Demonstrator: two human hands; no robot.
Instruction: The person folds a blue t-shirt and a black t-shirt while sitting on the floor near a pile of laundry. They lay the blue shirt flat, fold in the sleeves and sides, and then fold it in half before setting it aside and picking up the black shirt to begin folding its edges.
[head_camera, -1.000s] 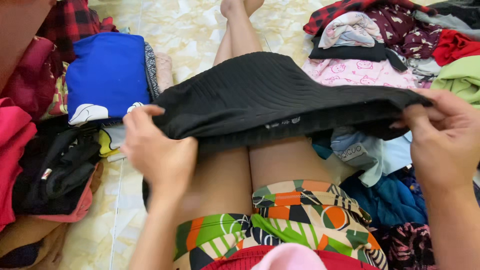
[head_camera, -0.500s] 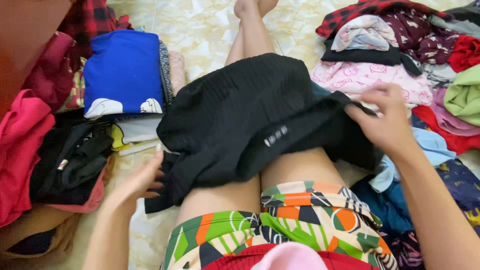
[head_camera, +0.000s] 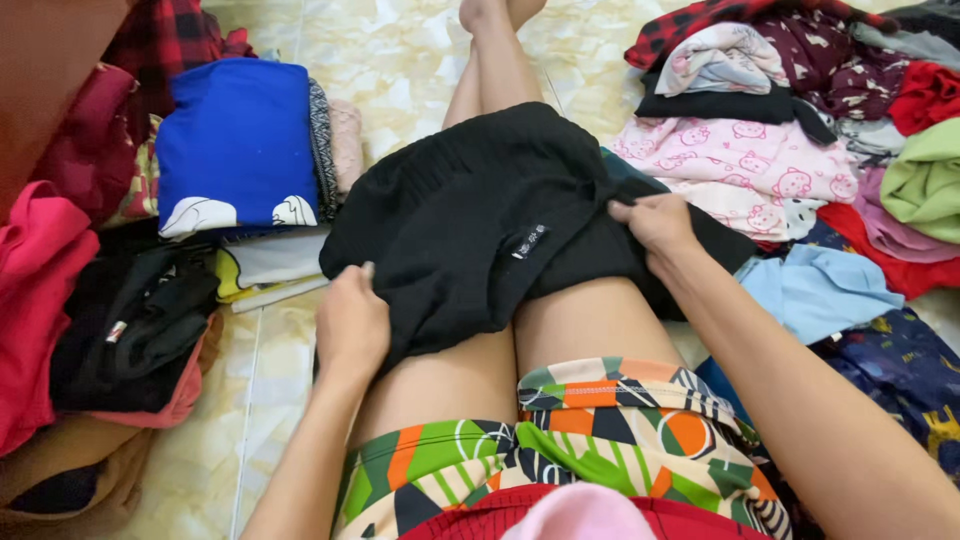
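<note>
Person sits on the tile floor (head_camera: 420, 60), legs out, black ribbed garment (head_camera: 470, 220) draped across both thighs, small label face up near its middle.

Grip state: left hand (head_camera: 350, 325) is closed on the garment's near-left edge, fingers curled under the hem, thumb on top. Right hand (head_camera: 655, 222) pinches a fold at the right side, fingers tight on the cloth, just right of the label. Both have hold of the same piece; nothing else is in either hand.

Doing it well, my read: keep the two pinches level and pull apart lightly so the ribbing lies flat before any fold. Fabric bunches under the right-hand pinch, so that side wants smoothing first. Fold lines should run square to the hem held in the left hand.

Counts:
- black garment in hand: 1
- hands on it: 2
- stacks left of the left hand: 1 folded stack with a blue top (head_camera: 235, 140) uppermost, plus a dark bundle (head_camera: 130, 310) and pink-red cloth (head_camera: 35, 300) nearer the edge
- heap right of the right hand: 1 loose pile (head_camera: 800, 120), pink printed piece, light blue, green, red, plaid; exact item count can't be told, too overlapped.
</note>
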